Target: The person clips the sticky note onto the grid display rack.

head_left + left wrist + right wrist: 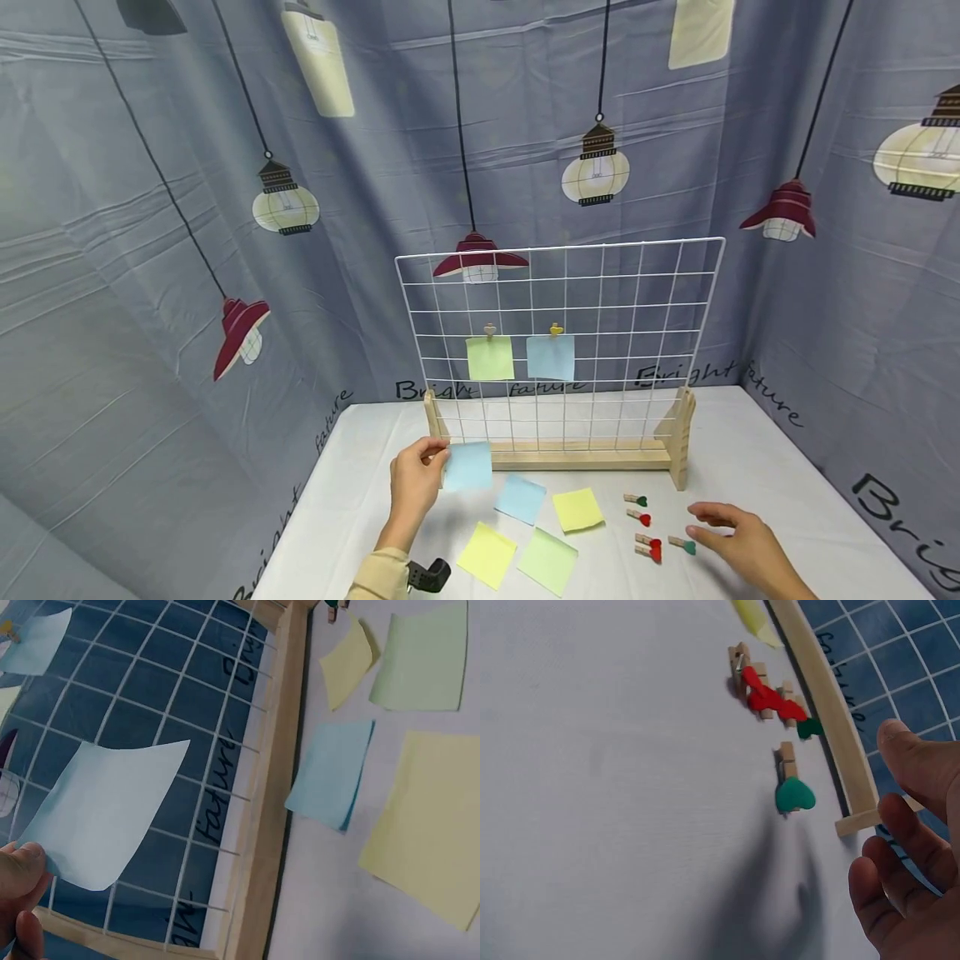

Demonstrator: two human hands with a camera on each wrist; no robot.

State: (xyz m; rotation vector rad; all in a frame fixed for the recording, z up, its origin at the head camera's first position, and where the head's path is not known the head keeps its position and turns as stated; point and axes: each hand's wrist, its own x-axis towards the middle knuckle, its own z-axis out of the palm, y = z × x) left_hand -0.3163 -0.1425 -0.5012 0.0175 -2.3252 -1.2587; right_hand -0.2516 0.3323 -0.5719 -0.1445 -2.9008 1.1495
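Note:
My left hand pinches a blue sticky note by its left edge, in front of the lower left of a white wire grid. The left wrist view shows my thumb on the corner of that note. My right hand hovers over the table at the right, fingers loosely bent and holding nothing. Nearest to it lies a clothespin with a green heart; in the right wrist view this clothespin is apart from the fingers. Several more heart clothespins, red and dark green, lie beside it.
A green note and a blue note hang clipped on the grid. Its wooden base stands at the table's back. Blue, yellow and green notes lie on the table, with another yellow note.

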